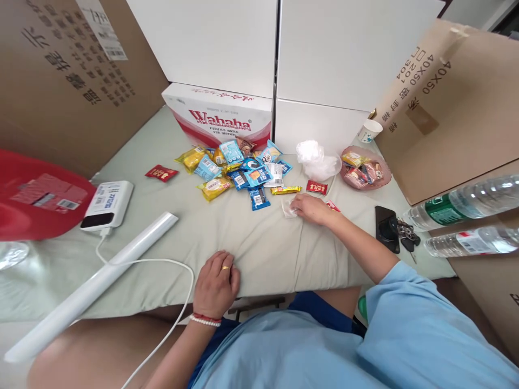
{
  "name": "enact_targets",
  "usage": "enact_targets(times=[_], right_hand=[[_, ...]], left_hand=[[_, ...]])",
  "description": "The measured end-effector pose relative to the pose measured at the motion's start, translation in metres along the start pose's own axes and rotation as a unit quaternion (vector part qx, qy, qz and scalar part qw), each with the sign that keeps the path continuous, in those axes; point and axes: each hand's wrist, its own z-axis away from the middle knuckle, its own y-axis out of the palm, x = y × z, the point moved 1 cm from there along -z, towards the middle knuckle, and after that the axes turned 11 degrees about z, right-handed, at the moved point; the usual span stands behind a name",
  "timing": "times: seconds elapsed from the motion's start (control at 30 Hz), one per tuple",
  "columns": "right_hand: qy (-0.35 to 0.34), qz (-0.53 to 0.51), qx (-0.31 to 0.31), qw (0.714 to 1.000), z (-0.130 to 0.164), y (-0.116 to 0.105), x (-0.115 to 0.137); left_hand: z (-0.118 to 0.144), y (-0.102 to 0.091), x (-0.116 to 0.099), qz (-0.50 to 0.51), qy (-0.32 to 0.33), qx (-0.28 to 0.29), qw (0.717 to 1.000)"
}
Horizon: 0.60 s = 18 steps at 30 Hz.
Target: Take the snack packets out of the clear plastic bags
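Observation:
My right hand (306, 207) reaches over the cloth with its fingers pinched on a small whitish, see-through packet (288, 208); its contents are too small to make out. Close beside that hand lie a red packet (317, 187), a yellow stick packet (286, 190) and another red packet (333, 206), partly behind the wrist. My left hand (217, 283) rests palm down at the table's near edge, fingers loosely bent on the cloth and holding nothing visible. A pile of blue and yellow snack packets (243, 170) lies beyond both hands.
A pink bowl (388, 178) of snacks, a crumpled clear plastic bag (320, 162) and a paper cup (370, 131) stand right. Bottles (470, 205), keys (407, 235) and a black phone-like object (386, 228) lie farther right. Left are a cabled power bank (108, 205) and a white tube (121, 259).

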Motion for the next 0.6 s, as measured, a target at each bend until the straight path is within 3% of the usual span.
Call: enact_targets(times=[0.07, 0.13, 0.2, 0.3, 0.37, 0.47, 0.6], right_hand=[[0.062, -0.068, -0.045, 0.995, 0.009, 0.012, 0.006], [0.143, -0.227, -0.134, 0.954, 0.024, 0.018, 0.016], [0.220, -0.440, -0.195, 0.849, 0.044, 0.024, 0.035], [0.275, -0.684, -0.172, 0.653, 0.076, 0.036, 0.081], [0.287, -0.753, -0.129, 0.577, 0.095, 0.044, 0.114], [0.293, -0.790, -0.081, 0.533, 0.115, 0.049, 0.150], [0.280, -0.803, -0.037, 0.524, 0.126, 0.048, 0.166]], left_hand=[[0.001, 0.001, 0.001, 0.007, -0.006, -0.001, 1.000], [0.003, 0.002, 0.003, 0.019, -0.011, -0.005, 1.000], [0.005, 0.002, 0.004, 0.042, -0.022, -0.011, 0.999], [0.005, -0.003, -0.001, 0.122, -0.071, -0.041, 0.989], [-0.001, -0.007, -0.015, 0.212, -0.112, -0.049, 0.969], [-0.017, -0.006, -0.050, 0.379, -0.133, 0.028, 0.915], [-0.038, 0.009, -0.086, 0.535, -0.196, 0.122, 0.813]])
